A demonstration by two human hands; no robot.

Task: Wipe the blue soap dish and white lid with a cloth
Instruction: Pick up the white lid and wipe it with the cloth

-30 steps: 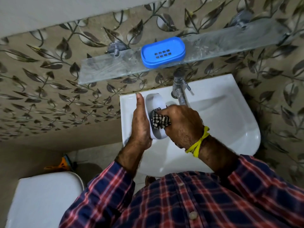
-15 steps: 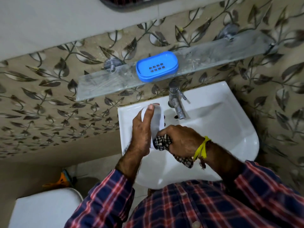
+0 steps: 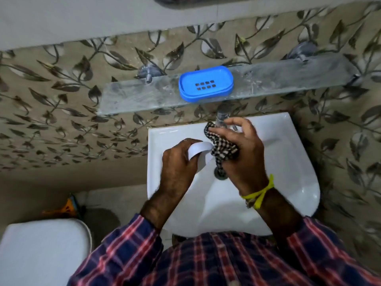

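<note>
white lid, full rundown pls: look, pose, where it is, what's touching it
The white lid looks like smooth, plain plastic with rounded corners, mostly hidden. It is tilted and held above the white sink, off the blue soap dish. The left hand grips it; the checked cloth, held in the right hand, meets its right edge.

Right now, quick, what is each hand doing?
Left hand: grips the curved white plastic lid over the white ceramic sink.
Right hand: holds the black-and-white checked cloth, fingers partly spread.
</note>
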